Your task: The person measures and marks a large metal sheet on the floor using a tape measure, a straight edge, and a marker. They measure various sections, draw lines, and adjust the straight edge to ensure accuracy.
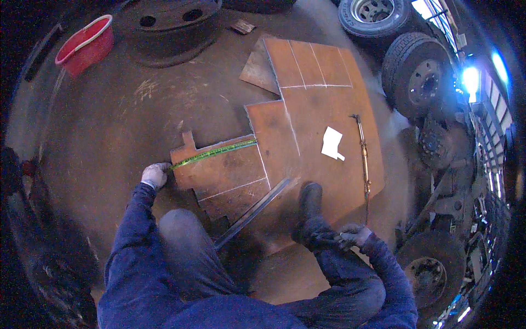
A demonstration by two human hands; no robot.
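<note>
A green tape measure lies stretched across a rust-brown steel plate with cut-out edges and white chalk lines. My gloved left hand is closed at the tape's left end, just off the plate's edge. Over my right shin, my gloved right hand has its fingers drawn together; whatever is in them is too small to make out. A straight metal bar slants from between my legs onto the plate. White paper rests on the plate, left of a long brass-coloured cutting torch.
A red tub and a large dark metal drum-like part stand at the far left. Truck wheels and dark machine parts line the right side. A small block lies beyond the plate.
</note>
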